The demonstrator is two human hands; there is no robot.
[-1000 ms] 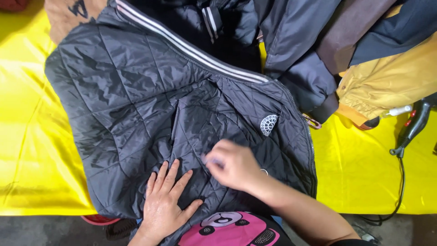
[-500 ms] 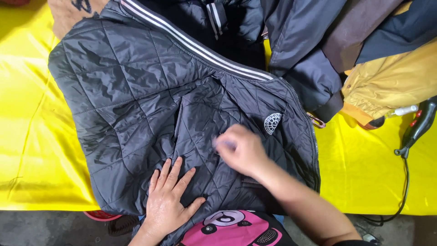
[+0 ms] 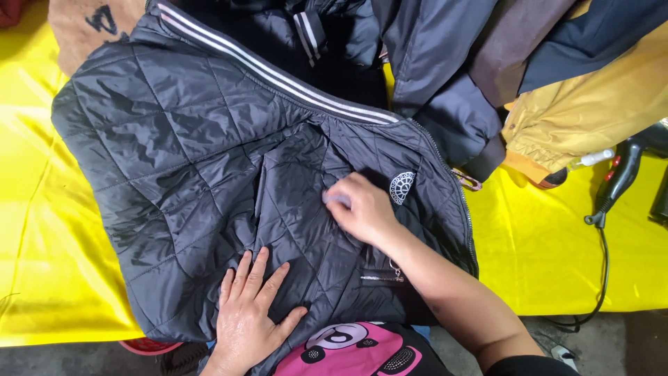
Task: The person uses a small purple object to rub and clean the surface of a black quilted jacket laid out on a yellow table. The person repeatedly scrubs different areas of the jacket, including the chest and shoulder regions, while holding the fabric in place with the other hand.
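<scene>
**A:** Nearest us, the left hand [image 3: 250,317] lies flat with fingers spread, pressing the lower front of the black quilted jacket [image 3: 209,167] against the yellow table cover [image 3: 42,230]. That anchor looks like what keeps the slippery fabric taut.

**B:** And just beyond it, the right hand [image 3: 362,209] is curled, fingertips pinched on something small and pale at the chest, beside the round white emblem [image 3: 401,188]. What it pinches, I can't tell. Short strokes away from the anchoring palm would suit, I'd judge, so the quilting doesn't bunch.

**A:** The zip pocket [image 3: 381,277] sits under that forearm; best not to snag it.

**B:** Room to move? Open yellow to the left, and some to the right before the black corded tool [image 3: 616,181]. The near table edge runs right under the hem.

**A:** Farther back it's tight: the striped collar [image 3: 278,73] butts against a heap of dark and mustard jackets [image 3: 557,83].
</scene>
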